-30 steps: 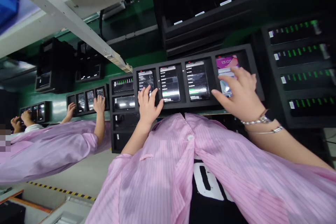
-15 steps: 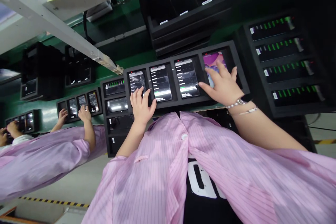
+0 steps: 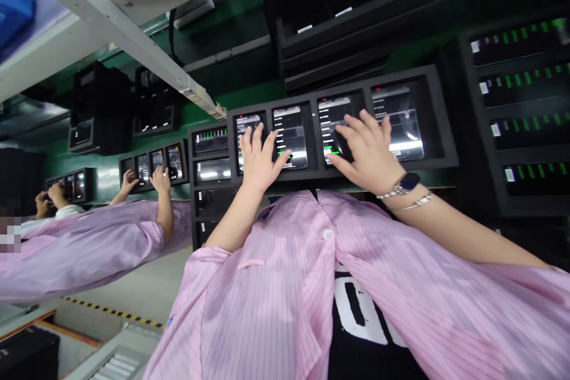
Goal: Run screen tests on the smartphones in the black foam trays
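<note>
Foam tray (image 3: 445, 119), black, seen from my head camera, straight ahead of my chest, with four phones side by side in its slots. From the tray's left end: first phone (image 3: 247, 130), second phone (image 3: 291, 124), third phone (image 3: 333, 124), fourth phone (image 3: 398, 122). All four screens are lit with text lists, the print too fine to read.

Hands at work on the screens; neither holds anything. My left hand (image 3: 260, 160) lies palm down and spread, its fingertips (image 3: 257, 133) on the first phone, its thumb (image 3: 287, 155) reaching onto the second phone. My right hand (image 3: 367, 148) is also palm down and spread, its thumb and index finger on the third phone, its other fingers arching toward the fourth phone; contact there is hard to tell. Neither hand pinches.

Just below the tray's right end, a wristwatch (image 3: 408, 183) and a bracelet (image 3: 417, 203) sit on my right wrist. Below the tray lie my pink striped smock (image 3: 276, 309) and a black printed T-shirt (image 3: 356, 309). Beside the tray's left end stands a black slotted rack (image 3: 214, 202); farther left, a co-worker's hand (image 3: 160, 179) rests at a smaller phone tray (image 3: 154, 150). Beyond the tray's right end, a rack of green indicator lights (image 3: 525, 71).
</note>
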A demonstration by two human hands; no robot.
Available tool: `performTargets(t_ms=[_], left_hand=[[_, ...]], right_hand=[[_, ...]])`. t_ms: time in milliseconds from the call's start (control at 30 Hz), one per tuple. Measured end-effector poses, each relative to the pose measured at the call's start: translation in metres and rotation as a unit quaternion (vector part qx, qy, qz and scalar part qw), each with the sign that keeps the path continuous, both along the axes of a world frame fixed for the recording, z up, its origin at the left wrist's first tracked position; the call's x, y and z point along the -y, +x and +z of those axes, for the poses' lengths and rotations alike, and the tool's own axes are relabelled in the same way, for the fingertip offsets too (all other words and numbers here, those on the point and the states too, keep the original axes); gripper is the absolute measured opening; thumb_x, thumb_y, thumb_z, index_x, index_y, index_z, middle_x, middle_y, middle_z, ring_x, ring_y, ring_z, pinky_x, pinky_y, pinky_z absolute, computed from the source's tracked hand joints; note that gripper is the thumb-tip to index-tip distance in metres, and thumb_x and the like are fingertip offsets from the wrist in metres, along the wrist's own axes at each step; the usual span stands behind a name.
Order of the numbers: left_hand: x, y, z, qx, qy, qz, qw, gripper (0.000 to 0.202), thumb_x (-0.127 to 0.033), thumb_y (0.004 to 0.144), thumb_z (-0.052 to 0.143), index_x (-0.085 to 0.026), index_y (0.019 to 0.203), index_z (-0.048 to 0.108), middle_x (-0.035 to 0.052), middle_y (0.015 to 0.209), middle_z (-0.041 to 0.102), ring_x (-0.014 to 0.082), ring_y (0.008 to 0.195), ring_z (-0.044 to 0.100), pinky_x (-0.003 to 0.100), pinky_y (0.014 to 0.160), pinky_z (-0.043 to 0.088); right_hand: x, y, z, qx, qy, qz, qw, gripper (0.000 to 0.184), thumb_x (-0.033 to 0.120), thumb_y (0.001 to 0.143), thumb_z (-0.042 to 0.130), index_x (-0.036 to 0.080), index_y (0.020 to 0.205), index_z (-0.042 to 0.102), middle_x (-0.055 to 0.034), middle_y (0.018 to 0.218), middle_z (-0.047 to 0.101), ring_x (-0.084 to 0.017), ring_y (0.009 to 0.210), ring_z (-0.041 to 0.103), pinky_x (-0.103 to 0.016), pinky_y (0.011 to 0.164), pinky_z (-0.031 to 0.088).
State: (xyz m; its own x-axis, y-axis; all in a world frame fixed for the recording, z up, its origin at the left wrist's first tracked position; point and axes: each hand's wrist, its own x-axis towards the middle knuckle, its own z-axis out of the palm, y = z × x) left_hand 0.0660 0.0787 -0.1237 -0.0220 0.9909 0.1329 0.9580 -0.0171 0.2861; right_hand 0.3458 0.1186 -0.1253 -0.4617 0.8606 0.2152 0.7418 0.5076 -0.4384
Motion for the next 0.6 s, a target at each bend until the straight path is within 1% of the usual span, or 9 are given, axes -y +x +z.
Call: performTargets(t_ms=[67,133,233,400,533,600], left_hand=[[-0.005,0.001,-0.003,0.002,-0.004,0.006,1.000,0.064,-0.066,0.098,0.058,-0.022,0.144,0.063,0.0172,0.168,0.041,0.0428,0.162,0.022,0.068,0.132,0.015],[-0.006,0.001,-0.004,0.005,-0.003,0.003,1.000,0.063,-0.065,0.098,0.057,-0.021,0.143,0.064,0.0178,0.168,0.041,0.0429,0.163,0.021,0.067,0.132,0.016],[-0.005,-0.001,-0.006,0.014,-0.002,-0.009,1.000,0.061,-0.064,0.099,0.056,-0.022,0.143,0.064,0.0169,0.168,0.041,0.0418,0.164,0.019,0.065,0.132,0.017],[-0.008,-0.001,-0.007,0.026,-0.003,-0.011,1.000,0.062,-0.065,0.099,0.055,-0.022,0.143,0.064,0.0173,0.169,0.040,0.0425,0.163,0.020,0.066,0.131,0.018],[-0.010,0.004,-0.005,0.015,0.002,-0.005,1.000,0.058,-0.063,0.099,0.056,-0.023,0.140,0.067,0.0170,0.170,0.038,0.0447,0.163,0.018,0.070,0.131,0.011],[-0.007,0.002,-0.002,0.012,0.015,0.004,1.000,0.061,-0.064,0.097,0.059,-0.024,0.143,0.065,0.0165,0.171,0.038,0.0448,0.163,0.019,0.070,0.131,0.008]], right_hand=[[0.002,-0.005,-0.010,0.010,0.004,0.001,1.000,0.063,0.060,0.104,0.043,0.015,0.146,0.055,-0.0193,0.159,0.047,-0.043,0.155,0.030,-0.071,0.127,0.018],[0.002,-0.007,-0.015,0.019,0.009,0.007,1.000,0.061,0.059,0.105,0.044,0.015,0.146,0.057,-0.0186,0.159,0.048,-0.041,0.155,0.032,-0.069,0.128,0.017],[0.002,-0.007,-0.014,0.025,0.010,0.014,1.000,0.061,0.057,0.105,0.043,0.016,0.148,0.055,-0.0177,0.158,0.049,-0.039,0.155,0.033,-0.067,0.129,0.017],[0.000,-0.009,-0.012,0.042,0.018,0.017,0.999,0.066,0.059,0.106,0.041,0.011,0.150,0.054,-0.0188,0.159,0.048,-0.039,0.154,0.034,-0.065,0.129,0.020],[-0.003,-0.013,-0.014,0.052,0.002,0.015,0.999,0.068,0.062,0.106,0.040,0.011,0.148,0.055,-0.0182,0.153,0.054,-0.039,0.151,0.036,-0.066,0.129,0.021],[-0.005,-0.009,-0.014,0.045,-0.002,0.011,0.999,0.067,0.061,0.105,0.040,0.012,0.148,0.056,-0.0182,0.152,0.055,-0.039,0.152,0.036,-0.066,0.129,0.020]])
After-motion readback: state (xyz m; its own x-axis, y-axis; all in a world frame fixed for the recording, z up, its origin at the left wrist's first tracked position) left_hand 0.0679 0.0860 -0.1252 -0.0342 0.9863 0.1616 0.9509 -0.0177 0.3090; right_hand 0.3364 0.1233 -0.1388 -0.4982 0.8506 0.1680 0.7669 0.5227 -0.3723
